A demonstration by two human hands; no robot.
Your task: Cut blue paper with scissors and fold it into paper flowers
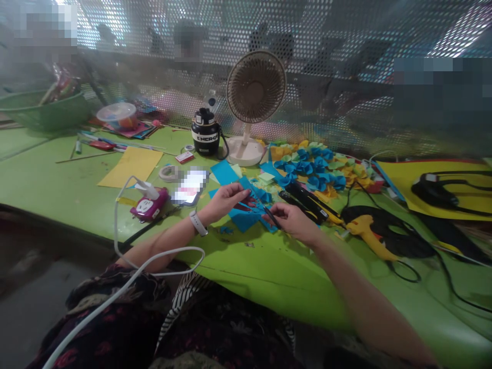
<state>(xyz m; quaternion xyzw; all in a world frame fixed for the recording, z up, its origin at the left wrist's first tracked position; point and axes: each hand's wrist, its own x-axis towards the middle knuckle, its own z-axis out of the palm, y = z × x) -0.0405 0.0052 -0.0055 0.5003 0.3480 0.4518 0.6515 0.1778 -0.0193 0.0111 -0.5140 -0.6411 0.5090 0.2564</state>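
My left hand [230, 201], with a white watch on the wrist, pinches a small piece of blue paper [251, 185] above the table. In my right hand [290, 220] is a pair of dark, slim scissors [272, 218], their tips pointing up and left toward the paper. The fingers partly hide both the paper and the scissors' handles. Blue paper sheets [243, 221] lie beneath the hands. Behind and to the right spreads a heap of folded paper flowers [311, 166] in blue, yellow, orange and green.
A desk fan [256, 89] and black bottle [205, 134] stand behind. Left are a phone [191, 185], purple power socket [148, 206] and yellow sheet [132, 166]. Right lie a black stapler-like tool [309, 200] and yellow glue gun [367, 236]. A white cable [165, 252] crosses my left forearm.
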